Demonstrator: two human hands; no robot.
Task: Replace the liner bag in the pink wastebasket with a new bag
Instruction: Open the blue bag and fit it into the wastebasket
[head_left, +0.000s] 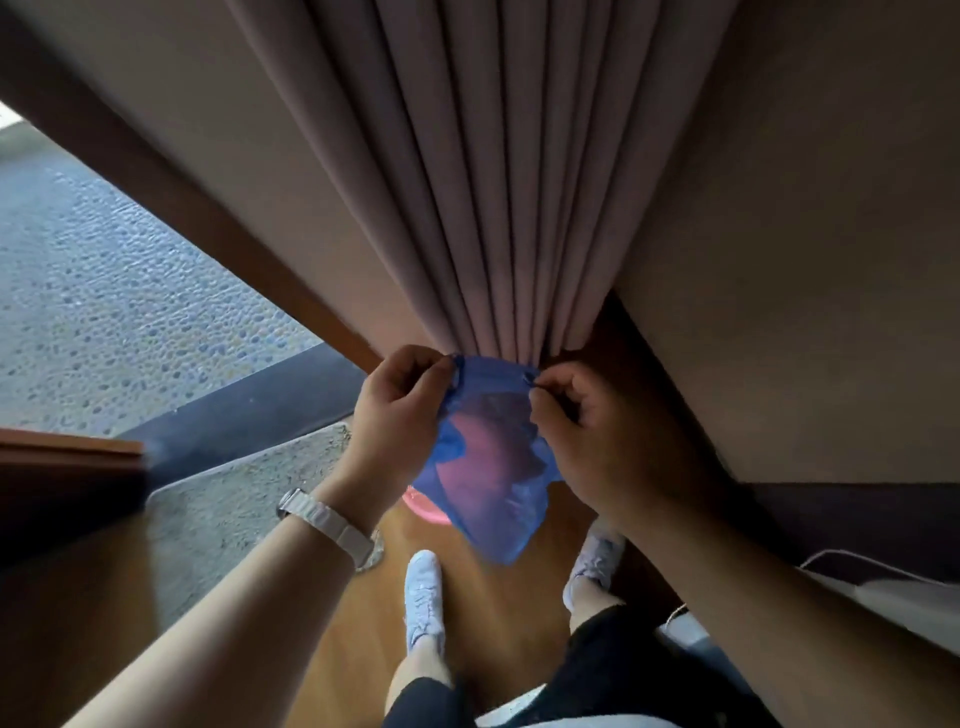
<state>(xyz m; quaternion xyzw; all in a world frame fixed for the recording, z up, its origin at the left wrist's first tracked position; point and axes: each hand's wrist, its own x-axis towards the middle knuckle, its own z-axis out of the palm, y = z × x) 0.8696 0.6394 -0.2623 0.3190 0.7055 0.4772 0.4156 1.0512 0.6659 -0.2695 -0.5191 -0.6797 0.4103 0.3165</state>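
Curtained corner, both hands' fingers (441, 376) pinching blue bag (488, 467), wastebasket (423, 506) mostly hidden

A pleated mauve curtain (498, 197) hangs at twelve o'clock, its folds gathering toward the centre. A wooden frame (171, 208) runs diagonally at ten o'clock, with pebbled ground (104, 280) beyond it. A grey rug (234, 493) lies at eight o'clock on the wooden floor (363, 613).

Left hand (400, 410), right hand (597, 431) raised, grips pinched.
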